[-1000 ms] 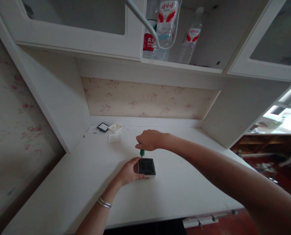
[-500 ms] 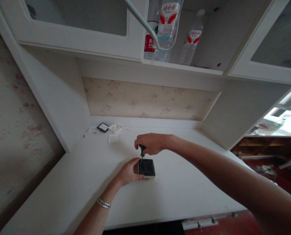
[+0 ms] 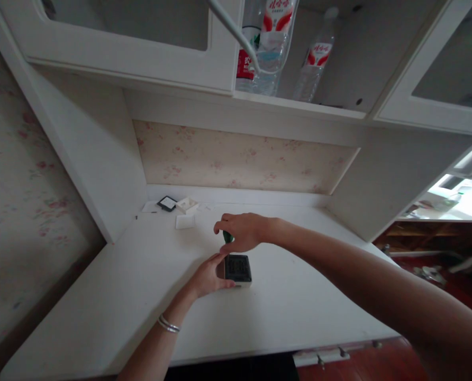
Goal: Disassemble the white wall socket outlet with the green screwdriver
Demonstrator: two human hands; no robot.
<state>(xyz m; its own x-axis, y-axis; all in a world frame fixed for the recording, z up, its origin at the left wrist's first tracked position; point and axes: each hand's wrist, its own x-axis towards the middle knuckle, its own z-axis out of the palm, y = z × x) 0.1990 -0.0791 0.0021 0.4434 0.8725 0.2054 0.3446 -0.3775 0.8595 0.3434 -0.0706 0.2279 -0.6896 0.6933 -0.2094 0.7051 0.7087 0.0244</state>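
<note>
On the white desk sits a small square box [image 3: 239, 269], its top black and its lower side white. My left hand [image 3: 209, 277] grips it from the left, thumb at the near side and fingers at the far left corner. A green-handled screwdriver [image 3: 227, 236] stands nearly upright in my right hand [image 3: 244, 232], whose fingers are wrapped round the handle. Its shaft points down at the box's far left corner, close to my left fingertips. The tip is too small and dark to make out.
Toward the desk's [image 3: 299, 296] back left lie a black-framed square piece [image 3: 166, 203], a white open box part [image 3: 187, 205] and a flat white square [image 3: 185, 221]. Overhead, a cabinet shelf [image 3: 299, 106] holds several plastic bottles [image 3: 317, 55], with a pale curved rod [image 3: 236, 33] in front.
My right hand has shifted slightly left and turned, and more of the screwdriver's handle is covered. The box and my left hand stay in place on the desk; the view tilts a little.
</note>
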